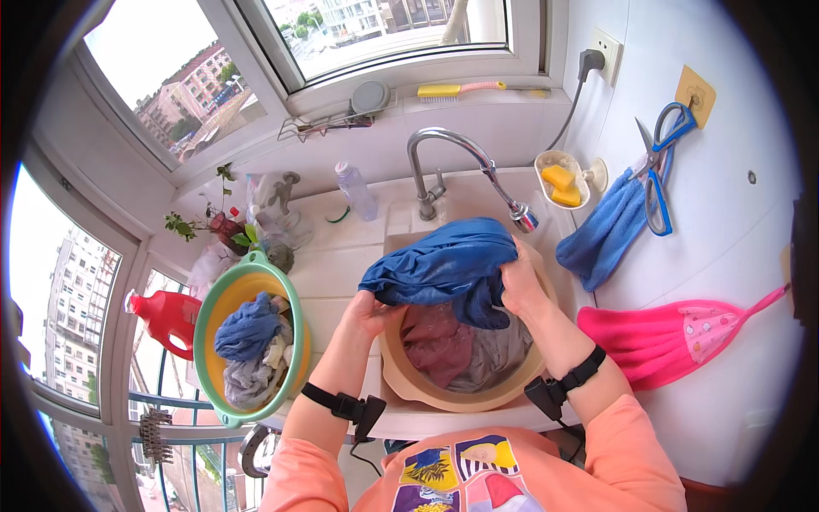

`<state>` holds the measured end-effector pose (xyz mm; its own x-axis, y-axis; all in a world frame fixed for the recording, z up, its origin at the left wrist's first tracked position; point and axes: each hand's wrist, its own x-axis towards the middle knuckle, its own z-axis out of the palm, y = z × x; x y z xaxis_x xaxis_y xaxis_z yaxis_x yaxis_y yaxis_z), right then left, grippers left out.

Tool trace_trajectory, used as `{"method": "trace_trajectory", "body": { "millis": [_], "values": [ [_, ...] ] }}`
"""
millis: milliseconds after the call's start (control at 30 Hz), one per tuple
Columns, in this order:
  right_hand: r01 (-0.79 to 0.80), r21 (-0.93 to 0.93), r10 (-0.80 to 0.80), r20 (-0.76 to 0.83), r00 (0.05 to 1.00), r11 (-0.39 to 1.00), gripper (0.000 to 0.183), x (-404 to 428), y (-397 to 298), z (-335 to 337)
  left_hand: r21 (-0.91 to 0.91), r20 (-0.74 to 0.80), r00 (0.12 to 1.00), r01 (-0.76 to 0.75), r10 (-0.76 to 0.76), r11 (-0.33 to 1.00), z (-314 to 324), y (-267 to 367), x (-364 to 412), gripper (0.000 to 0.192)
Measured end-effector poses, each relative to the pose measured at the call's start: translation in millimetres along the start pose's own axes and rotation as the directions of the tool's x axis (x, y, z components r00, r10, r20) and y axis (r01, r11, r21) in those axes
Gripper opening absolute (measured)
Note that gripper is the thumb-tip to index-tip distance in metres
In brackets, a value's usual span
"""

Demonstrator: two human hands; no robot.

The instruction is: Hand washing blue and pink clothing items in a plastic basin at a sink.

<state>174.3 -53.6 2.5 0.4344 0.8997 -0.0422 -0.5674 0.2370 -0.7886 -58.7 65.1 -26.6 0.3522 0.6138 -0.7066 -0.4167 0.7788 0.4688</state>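
Observation:
A wet dark blue garment [441,262] is stretched between my two hands above a tan plastic basin [441,400]. My left hand [374,313] grips its left end, and my right hand [521,278] grips its right end. One fold hangs down on the right, over the basin. Inside the basin a maroon cloth [438,345] and a grey cloth [492,358] lie in water. The basin sits in the sink, below a chrome gooseneck faucet [461,137] whose spout ends just behind the garment. Parts of my fingers are hidden by the fabric.
Left stands a green-rimmed yellow basin [205,320] of wrung cloths, beside a red detergent jug [169,317]. A clear bottle [358,192] is behind. Right, a soap dish [563,182], scissors [652,157], a blue towel [604,230] and a pink towel [640,339] hang on the wall.

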Motion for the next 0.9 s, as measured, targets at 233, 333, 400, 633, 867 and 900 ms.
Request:
{"method": "trace_trajectory", "body": {
  "millis": [233,333,400,633,867,900],
  "values": [
    [-0.136,0.479,0.213,-0.11,0.971,0.867,0.028,0,-29,32,0.122,0.529,0.843,0.044,-0.102,0.992,31,-80,-16,0.081],
    [-0.163,0.612,0.218,-0.015,0.976,0.773,0.035,5,-7,21,-0.008,0.684,0.712,0.226,-0.159,0.974,34,-73,-31,0.082],
    [-0.165,0.64,0.216,-0.002,0.976,0.75,0.036,6,0,15,-0.037,0.733,0.674,0.171,-0.089,0.985,42,-71,-40,0.086],
    [-0.213,0.694,0.201,0.101,0.974,0.688,0.04,4,2,18,-0.168,0.815,0.564,0.016,0.13,0.986,32,-67,-45,0.086],
    [-0.24,0.601,0.18,0.16,0.971,0.762,0.04,-4,0,12,-0.212,0.732,0.661,-0.01,0.166,0.977,29,-65,-43,0.115],
    [-0.275,0.545,0.21,0.179,0.961,0.792,0.04,-7,2,11,-0.219,0.73,0.661,-0.016,0.174,0.976,31,-63,-41,0.115]
  ]
}}
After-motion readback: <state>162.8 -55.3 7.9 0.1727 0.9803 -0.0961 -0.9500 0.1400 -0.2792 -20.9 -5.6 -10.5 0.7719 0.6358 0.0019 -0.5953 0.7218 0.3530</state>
